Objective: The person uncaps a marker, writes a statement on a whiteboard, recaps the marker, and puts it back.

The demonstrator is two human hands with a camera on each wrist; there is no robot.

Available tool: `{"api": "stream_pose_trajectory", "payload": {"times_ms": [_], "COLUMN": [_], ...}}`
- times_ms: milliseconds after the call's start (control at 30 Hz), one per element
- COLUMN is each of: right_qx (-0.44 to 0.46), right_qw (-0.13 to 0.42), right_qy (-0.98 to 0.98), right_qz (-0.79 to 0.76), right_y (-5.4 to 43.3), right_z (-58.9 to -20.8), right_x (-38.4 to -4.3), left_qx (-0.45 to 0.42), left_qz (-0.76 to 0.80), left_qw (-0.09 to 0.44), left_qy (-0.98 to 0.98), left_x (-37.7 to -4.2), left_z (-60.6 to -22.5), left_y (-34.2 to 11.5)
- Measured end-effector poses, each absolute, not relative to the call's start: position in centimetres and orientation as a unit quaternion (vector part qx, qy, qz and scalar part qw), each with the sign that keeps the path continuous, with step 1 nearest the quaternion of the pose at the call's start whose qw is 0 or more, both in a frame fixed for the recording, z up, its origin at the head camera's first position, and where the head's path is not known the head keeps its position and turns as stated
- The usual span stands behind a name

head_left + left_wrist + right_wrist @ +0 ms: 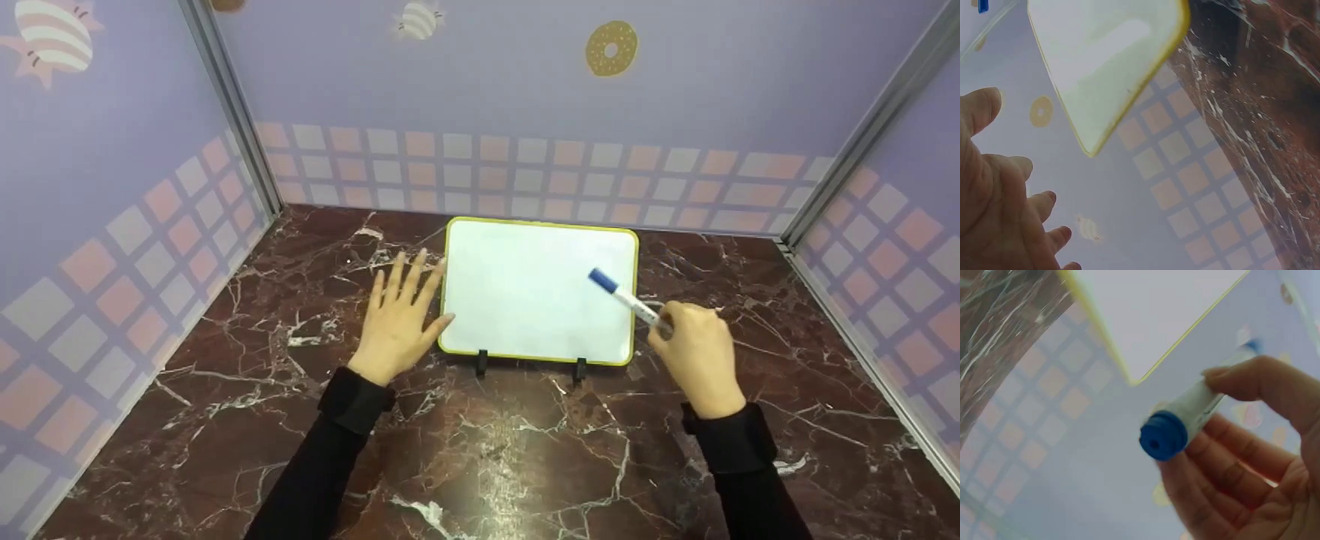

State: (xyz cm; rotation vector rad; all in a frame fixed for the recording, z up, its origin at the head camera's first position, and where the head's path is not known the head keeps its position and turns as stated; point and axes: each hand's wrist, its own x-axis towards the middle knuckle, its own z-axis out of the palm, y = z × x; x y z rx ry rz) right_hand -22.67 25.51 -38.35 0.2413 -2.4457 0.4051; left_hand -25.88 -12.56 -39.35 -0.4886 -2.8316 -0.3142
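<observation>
A whiteboard (536,292) with a yellow frame stands on two black feet, and its face looks blank. My right hand (696,352) holds a white marker (637,306) with a blue cap (602,280), in front of the board's right edge. In the right wrist view, thumb and fingers pinch the marker (1199,405) around its barrel, its blue end plug (1163,436) towards the camera. My left hand (397,322) is spread with straight fingers beside the board's left edge. Its thumb overlaps that edge in the head view; whether it touches cannot be told.
The dark red marbled tabletop (510,465) reaches to purple panels with a checked band (495,172) at the back and both sides. Metal posts (244,127) stand at the back corners. Black feet (481,363) jut out from the board's lower edge.
</observation>
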Motion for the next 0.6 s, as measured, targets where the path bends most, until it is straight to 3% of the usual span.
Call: {"api": "stream_pose_trajectory", "payload": {"times_ms": [133, 400, 600], "right_qx": [0.147, 0.243, 0.272], "right_qw": [0.329, 0.321, 0.301], "right_qy": [-0.922, -0.908, -0.908], "right_qz": [0.139, 0.111, 0.101], "right_y": [23.5, 20.0, 18.7], "right_z": [-38.8, -39.4, -39.5], "right_x": [-22.3, -20.7, -19.7], "left_qx": [-0.228, -0.402, -0.407], "left_qz": [-0.078, -0.078, -0.055], "left_qw": [0.161, 0.3, 0.399], "left_qy": [-0.957, -0.862, -0.82], "left_x": [-25.1, -23.2, -22.6], "left_z": [-39.0, -39.7, -40.4], "left_y": [-10.5, -6.4, -5.6]}}
